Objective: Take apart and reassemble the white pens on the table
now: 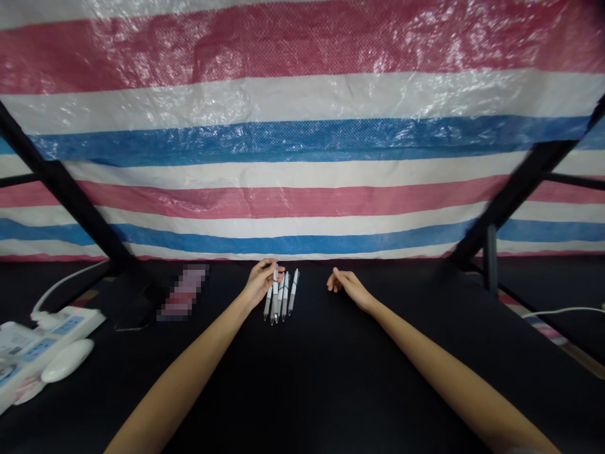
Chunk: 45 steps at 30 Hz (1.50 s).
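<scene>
Head view | black table (302, 384) | striped sheet (302, 202) behind | left grip (258, 282) apparently holding pen (275, 292) | right grip (348, 286) half-curled

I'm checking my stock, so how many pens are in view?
5 pens visible: four bunched at the left hand (one apparently held), one just to their right; more may be hidden.

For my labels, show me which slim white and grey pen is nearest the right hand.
The rightmost white and grey pen; the others are left of it, nearer the left hand.
</scene>
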Available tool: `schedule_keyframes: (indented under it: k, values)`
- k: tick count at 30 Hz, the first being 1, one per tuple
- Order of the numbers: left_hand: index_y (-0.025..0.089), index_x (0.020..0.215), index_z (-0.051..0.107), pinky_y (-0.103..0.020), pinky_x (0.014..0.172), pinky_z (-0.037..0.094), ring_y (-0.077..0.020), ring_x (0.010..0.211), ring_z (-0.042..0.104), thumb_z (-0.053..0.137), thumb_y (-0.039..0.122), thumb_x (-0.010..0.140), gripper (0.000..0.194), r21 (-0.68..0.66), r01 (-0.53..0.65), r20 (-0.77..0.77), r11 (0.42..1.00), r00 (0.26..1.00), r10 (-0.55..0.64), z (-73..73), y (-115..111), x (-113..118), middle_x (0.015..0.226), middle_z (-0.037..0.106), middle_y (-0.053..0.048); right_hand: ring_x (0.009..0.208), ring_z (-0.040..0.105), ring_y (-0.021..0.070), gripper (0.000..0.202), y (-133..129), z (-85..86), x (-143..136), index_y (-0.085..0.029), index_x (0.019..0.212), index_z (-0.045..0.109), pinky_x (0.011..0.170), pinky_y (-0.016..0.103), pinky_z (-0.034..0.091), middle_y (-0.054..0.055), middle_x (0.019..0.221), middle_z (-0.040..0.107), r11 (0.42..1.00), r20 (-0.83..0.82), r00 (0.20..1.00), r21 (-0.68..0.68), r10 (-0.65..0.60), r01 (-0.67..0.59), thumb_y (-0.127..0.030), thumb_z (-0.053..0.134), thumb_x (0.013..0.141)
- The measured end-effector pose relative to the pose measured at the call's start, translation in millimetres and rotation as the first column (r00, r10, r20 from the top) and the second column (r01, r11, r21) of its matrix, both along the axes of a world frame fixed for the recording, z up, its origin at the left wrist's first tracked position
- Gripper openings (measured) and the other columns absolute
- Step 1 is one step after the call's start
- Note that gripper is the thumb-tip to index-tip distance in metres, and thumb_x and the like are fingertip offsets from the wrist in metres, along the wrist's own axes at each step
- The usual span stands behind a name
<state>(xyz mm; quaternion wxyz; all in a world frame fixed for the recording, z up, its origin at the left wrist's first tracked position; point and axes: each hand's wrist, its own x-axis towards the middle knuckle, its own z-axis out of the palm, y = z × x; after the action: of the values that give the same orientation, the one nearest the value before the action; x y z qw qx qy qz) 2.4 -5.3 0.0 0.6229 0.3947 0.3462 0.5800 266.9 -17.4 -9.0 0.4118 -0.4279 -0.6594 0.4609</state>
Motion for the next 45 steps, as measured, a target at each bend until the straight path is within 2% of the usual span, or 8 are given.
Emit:
schedule_keyframes:
  k: [16, 22, 27, 45]
  values:
    - [0.012, 0.077, 0.058, -0.021, 0.052, 0.051, -0.0115, 0.05, 0.062, 0.07, 0.016, 0.069, 0.015, -0.048, 0.004, 0.04, 0.999, 0.999, -0.002, 3.2, -1.3, 0.1, 0.068, 0.068, -0.006, 0.054, 0.049, 0.0128, 0.059, 0.0, 0.3, 0.1, -0.016, 0.064, 0.062, 0.056, 0.027, 0.038, 0.004, 0.06, 0.059, 1.0, -0.007, 1.0, -0.012, 0.0, 0.0, -0.068, 0.039, 0.079]
    - [0.013, 0.091, 0.059, -0.02, 0.052, 0.05, -0.0103, 0.051, 0.061, 0.067, 0.015, 0.073, 0.02, -0.048, -0.077, 0.074, 0.996, 0.994, 0.08, 3.8, 1.4, -2.3, 0.069, 0.068, -0.005, 0.053, 0.049, 0.0129, 0.059, -0.2, -0.1, -0.2, -0.016, 0.063, 0.062, 0.056, 0.027, 0.038, 0.004, 0.059, 0.059, 1.0, -0.016, 1.0, -0.006, 0.004, -0.004, -0.069, 0.04, 0.079]
    - [0.013, 0.092, 0.059, -0.021, 0.053, 0.05, -0.0103, 0.052, 0.061, 0.065, 0.013, 0.074, 0.019, -0.066, -0.118, 0.092, 0.991, 0.988, 0.124, 5.6, 1.8, -3.1, 0.069, 0.068, -0.006, 0.053, 0.049, 0.0128, 0.059, 0.3, -0.5, -0.8, -0.016, 0.063, 0.062, 0.056, 0.027, 0.038, 0.004, 0.059, 0.058, 1.0, -0.015, 1.0, -0.006, 0.002, -0.002, -0.068, 0.04, 0.079]
    - [0.011, 0.078, 0.061, -0.022, 0.051, 0.049, -0.0118, 0.052, 0.061, 0.068, 0.013, 0.069, 0.011, -0.05, -0.097, 0.097, 0.994, 0.99, 0.102, 2.7, 2.6, -2.9, 0.063, 0.067, -0.006, 0.053, 0.048, 0.0126, 0.059, 0.1, -0.1, -1.4, -0.016, 0.063, 0.061, 0.056, 0.027, 0.038, 0.004, 0.059, 0.058, 1.0, -0.006, 1.0, -0.001, 0.007, -0.007, -0.068, 0.039, 0.08]
